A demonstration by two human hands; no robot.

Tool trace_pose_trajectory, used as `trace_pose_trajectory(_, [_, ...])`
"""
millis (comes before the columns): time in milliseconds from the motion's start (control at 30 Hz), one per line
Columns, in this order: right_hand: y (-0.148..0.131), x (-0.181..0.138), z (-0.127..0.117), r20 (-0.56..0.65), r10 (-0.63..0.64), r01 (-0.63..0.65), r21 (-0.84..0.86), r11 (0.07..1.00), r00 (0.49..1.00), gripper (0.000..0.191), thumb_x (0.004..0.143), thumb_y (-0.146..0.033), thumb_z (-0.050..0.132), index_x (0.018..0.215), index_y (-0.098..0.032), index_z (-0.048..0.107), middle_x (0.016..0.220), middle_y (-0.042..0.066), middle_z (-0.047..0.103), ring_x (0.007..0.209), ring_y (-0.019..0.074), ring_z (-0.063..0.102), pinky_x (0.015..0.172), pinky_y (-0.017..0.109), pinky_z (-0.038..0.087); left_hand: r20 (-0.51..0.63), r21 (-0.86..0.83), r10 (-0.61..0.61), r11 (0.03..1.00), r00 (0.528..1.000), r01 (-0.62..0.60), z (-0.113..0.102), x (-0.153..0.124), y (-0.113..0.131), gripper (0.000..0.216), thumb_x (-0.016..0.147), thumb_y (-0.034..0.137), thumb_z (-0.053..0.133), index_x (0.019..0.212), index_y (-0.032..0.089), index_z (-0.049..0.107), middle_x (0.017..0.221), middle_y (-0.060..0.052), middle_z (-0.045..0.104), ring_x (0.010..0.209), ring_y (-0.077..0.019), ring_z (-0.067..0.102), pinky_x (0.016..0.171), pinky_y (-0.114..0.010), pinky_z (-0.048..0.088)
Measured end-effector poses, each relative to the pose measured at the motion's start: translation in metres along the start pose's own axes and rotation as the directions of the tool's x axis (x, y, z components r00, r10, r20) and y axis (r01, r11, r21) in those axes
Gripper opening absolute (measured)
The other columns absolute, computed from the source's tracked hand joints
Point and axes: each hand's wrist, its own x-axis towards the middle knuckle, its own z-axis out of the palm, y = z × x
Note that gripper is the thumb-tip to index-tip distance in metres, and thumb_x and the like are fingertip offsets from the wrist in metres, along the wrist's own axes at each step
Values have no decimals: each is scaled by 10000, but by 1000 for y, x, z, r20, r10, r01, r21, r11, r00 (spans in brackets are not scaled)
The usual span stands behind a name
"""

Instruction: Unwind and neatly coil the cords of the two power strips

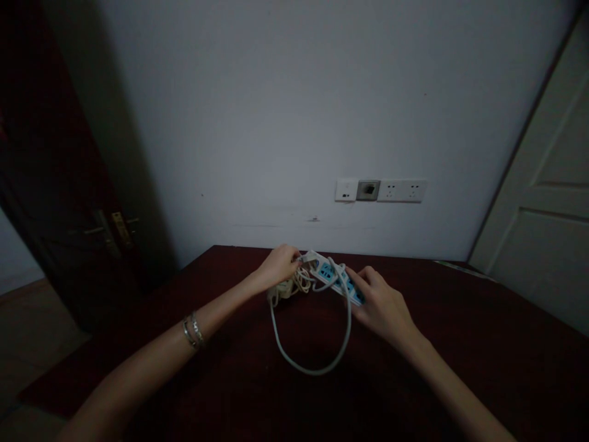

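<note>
A white and blue power strip (332,276) lies on the dark red table (483,344) near its far edge. My right hand (381,304) grips the strip's near end, fingers curled over it. My left hand (278,265) is closed on the strip's far end, over a bundle of coiled cream cord (289,287). A thick white cable (313,368) hangs off the strip and forms a loop on the table towards me. I wear bracelets on my left wrist (193,330).
A row of wall sockets (381,190) sits on the white wall just above the table. A dark door with a brass handle (108,230) stands at the left, a white door (547,239) at the right.
</note>
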Motion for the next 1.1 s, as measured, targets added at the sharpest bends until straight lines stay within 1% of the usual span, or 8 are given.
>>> trace_pose_trajectory(100, [-5,-1,3,12,-22,22,24,999,1000,507,769,-292,522,1269,-228,473,982,95,535,840,215,537,560,274,458,-183,112,112,989,977,-92,-7,-3,10,74,748,196,582,760,151,640,1080,-142,577,1026,-275,511,860,-423,402])
trace_pose_trajectory(200, [-9,-1,4,32,-35,33,49,998,999,516,747,-259,527,1262,-236,488,974,90,535,855,218,543,581,279,467,-298,-29,171,982,939,-188,-14,-1,21,86,799,182,535,836,156,608,1080,-114,585,1048,-242,509,932,-434,372])
trace_pose_trajectory(300, [-9,0,-2,23,5,-8,135,991,1000,531,746,-281,527,1275,-258,478,977,75,537,814,198,556,561,270,467,-386,-438,39,872,922,-220,-19,4,26,129,857,218,463,880,148,568,833,-61,612,811,-166,587,805,-344,458])
trace_pose_trajectory(433, [0,3,-15,13,61,-63,193,979,998,542,734,-297,544,1272,-275,487,984,54,540,780,180,567,544,259,461,-417,-802,-182,534,890,-267,-21,9,22,164,846,258,491,969,159,539,677,20,493,508,-70,488,551,-238,465])
trace_pose_trajectory(567, [6,6,-18,31,103,-108,232,967,994,522,727,-298,560,1246,-270,509,995,53,535,769,174,567,558,257,458,-509,-846,-341,369,791,-385,-21,13,19,145,834,234,514,968,184,540,675,32,438,460,-43,393,438,-197,391])
trace_pose_trajectory(733, [-8,4,-7,102,46,-79,344,936,994,411,724,-257,564,1135,-247,571,940,44,521,755,160,550,664,279,482,-613,-788,-443,403,654,-466,-21,24,29,144,840,280,528,954,192,538,685,33,443,477,-35,386,439,-175,370])
trace_pose_trajectory(933, [-25,-1,0,108,-7,-26,294,955,994,426,713,-185,549,1136,-235,566,983,75,514,859,201,537,734,309,489,-531,-822,-287,402,797,-403,-9,43,38,87,795,234,581,796,151,552,645,38,476,454,-30,411,441,-180,379])
trace_pose_trajectory(1100, [-13,0,-3,124,-19,-16,273,962,992,531,705,-164,535,1229,-241,506,1008,77,512,890,211,535,742,316,489,-387,-892,-208,332,898,-308,-6,40,39,157,803,265,563,910,151,556,666,34,498,416,-23,411,393,-172,348])
